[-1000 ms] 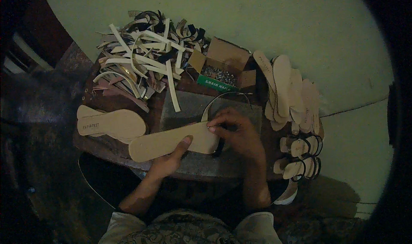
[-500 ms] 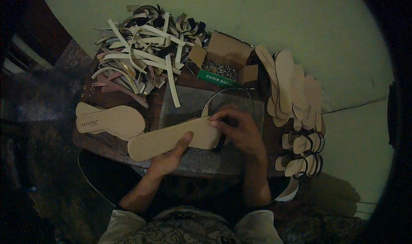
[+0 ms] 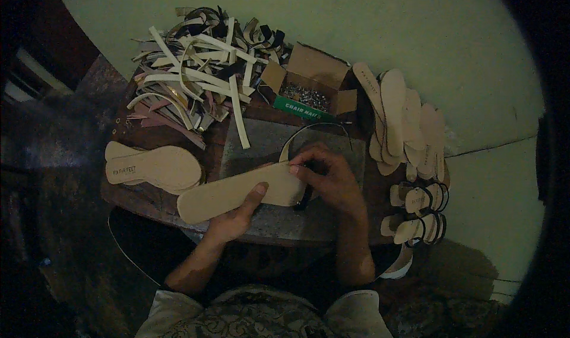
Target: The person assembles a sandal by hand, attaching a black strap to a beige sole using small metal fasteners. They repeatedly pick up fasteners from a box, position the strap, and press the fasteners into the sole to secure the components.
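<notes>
A beige shoe insole (image 3: 228,192) lies tilted over the near part of the grey work mat. My left hand (image 3: 234,219) grips its near edge, thumb on top and fingers hidden underneath. At the far right corner my right hand (image 3: 326,174) is closed in a pinch, thumb and fingertips where a thin strap (image 3: 287,147) meets the insole's edge. From there the strap arches up and to the right, its tail over the mat. A dark strap end (image 3: 304,200) shows beneath the insole near my right hand. The fingertips hide the exact joint.
Cut strips (image 3: 190,76) are heaped at the back left. A green and brown cardboard box (image 3: 303,109) of small metal nails stands open behind the mat (image 3: 249,139). More insoles lie left (image 3: 154,166) and right (image 3: 392,112). Strapped sandals (image 3: 418,228) sit at the right edge.
Almost nothing differs. The insole and my right fingertips have shifted very slightly; both hands keep the same hold.
</notes>
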The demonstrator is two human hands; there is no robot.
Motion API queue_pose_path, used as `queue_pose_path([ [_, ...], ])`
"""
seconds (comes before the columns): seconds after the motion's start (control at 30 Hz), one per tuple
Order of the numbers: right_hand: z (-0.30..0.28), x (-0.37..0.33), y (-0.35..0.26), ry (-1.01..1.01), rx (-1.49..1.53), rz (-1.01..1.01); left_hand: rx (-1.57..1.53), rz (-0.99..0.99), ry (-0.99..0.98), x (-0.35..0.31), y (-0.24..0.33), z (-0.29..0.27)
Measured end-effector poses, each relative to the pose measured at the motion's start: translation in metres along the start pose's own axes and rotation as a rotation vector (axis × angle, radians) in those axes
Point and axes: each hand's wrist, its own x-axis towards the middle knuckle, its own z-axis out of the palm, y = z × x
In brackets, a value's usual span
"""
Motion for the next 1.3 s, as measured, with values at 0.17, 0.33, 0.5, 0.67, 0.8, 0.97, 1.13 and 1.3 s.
queue_pose_path([
  [0.17,0.003,0.002,0.004,0.016,0.141,0.048,-0.047,-0.038,-0.039,0.001,0.01,0.002],
  [0.33,-0.003,0.003,0.006,-0.068,0.143,0.175,-0.053,-0.048,-0.019,0.001,0.011,0.003],
  [0.5,0.009,-0.006,-0.007,0.12,0.195,0.125,0.003,0.003,0.006,0.0,0.005,0.002],
  [0.67,0.002,0.004,-0.011,-0.039,0.095,0.079,0.094,-0.097,0.049,-0.003,0.004,-0.001],
  [0.8,0.002,0.004,-0.003,0.003,0.119,0.065,0.07,-0.032,0.057,-0.001,0.011,0.001],
  [0.97,0.0,0.007,-0.001,-0.018,0.205,0.259,0.033,-0.117,0.046,-0.003,0.006,-0.004],
  [1.13,0.0,0.008,-0.003,-0.043,0.197,0.215,0.066,-0.18,0.056,-0.002,0.009,-0.005],
  [1.3,0.004,0.005,-0.004,0.025,0.164,0.15,-0.023,-0.163,0.073,-0.005,0.001,-0.004],
])
